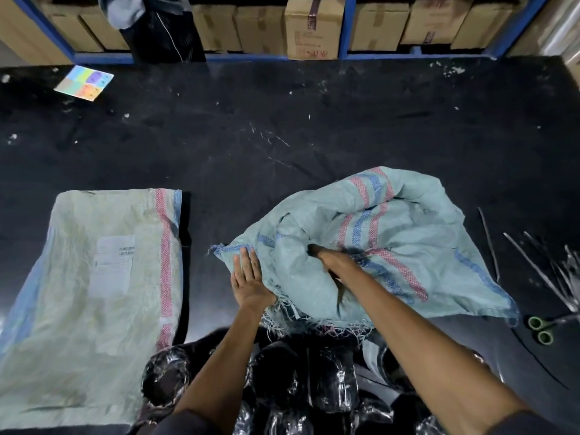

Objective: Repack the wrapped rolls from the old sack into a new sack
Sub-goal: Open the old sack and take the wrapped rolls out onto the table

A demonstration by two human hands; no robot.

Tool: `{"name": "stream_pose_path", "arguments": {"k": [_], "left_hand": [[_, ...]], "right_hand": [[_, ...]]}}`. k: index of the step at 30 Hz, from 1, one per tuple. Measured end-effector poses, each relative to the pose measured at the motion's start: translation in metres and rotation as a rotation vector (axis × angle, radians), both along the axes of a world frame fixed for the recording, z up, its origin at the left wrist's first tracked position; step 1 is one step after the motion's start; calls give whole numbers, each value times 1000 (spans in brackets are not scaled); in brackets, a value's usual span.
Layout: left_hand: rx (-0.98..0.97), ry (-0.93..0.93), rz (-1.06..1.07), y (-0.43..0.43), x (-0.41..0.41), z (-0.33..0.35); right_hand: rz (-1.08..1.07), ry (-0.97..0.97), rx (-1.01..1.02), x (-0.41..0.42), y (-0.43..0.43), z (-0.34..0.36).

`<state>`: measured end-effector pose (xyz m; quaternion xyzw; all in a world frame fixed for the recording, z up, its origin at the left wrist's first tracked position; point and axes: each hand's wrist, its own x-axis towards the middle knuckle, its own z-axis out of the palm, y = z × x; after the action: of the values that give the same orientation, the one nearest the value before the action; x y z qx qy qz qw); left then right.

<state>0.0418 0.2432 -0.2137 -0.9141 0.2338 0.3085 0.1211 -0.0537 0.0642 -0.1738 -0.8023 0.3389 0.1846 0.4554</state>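
A crumpled pale green woven sack (pixel 408 233) with red and blue stripes lies on the black floor at centre right, its frayed mouth toward me. My left hand (pixel 248 277) rests flat and open on its left corner. My right hand (pixel 326 257) is pushed into a fold of the sack; its fingers are hidden in the fabric. Several black rolls wrapped in clear film (pixel 282 381) lie in a pile below the sack's mouth, between my arms. A second sack (pixel 94 296), flat, with a white label, lies at the left.
Green-handled scissors (pixel 539 329) and several thin strips (pixel 539 271) lie at the right. A coloured card (pixel 84 82) sits at the far left. Blue shelving with cardboard boxes (pixel 314 26) runs along the back, where a person in dark clothes (pixel 166 29) stands.
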Motion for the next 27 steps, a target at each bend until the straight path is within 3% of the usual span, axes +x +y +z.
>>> {"name": "stream_pose_path", "arguments": {"k": [5,14,20,22,27], "left_hand": [[13,-53,65,-3,-7,-8],[-75,3,148,-9,-1,-19],[-107,7,151,-5,-2,-24],[-119,14,159,-3,0,-27],[-98,36,148,-7,-1,-23]], "right_hand": [[-195,107,342,26,2,27],[-298,54,158,-10,-54,52],[-529,-215,254,-56,-72,92],[-568,-161,298,-64,-71,111],[-630,-64,175,-82,-76,139]]}}
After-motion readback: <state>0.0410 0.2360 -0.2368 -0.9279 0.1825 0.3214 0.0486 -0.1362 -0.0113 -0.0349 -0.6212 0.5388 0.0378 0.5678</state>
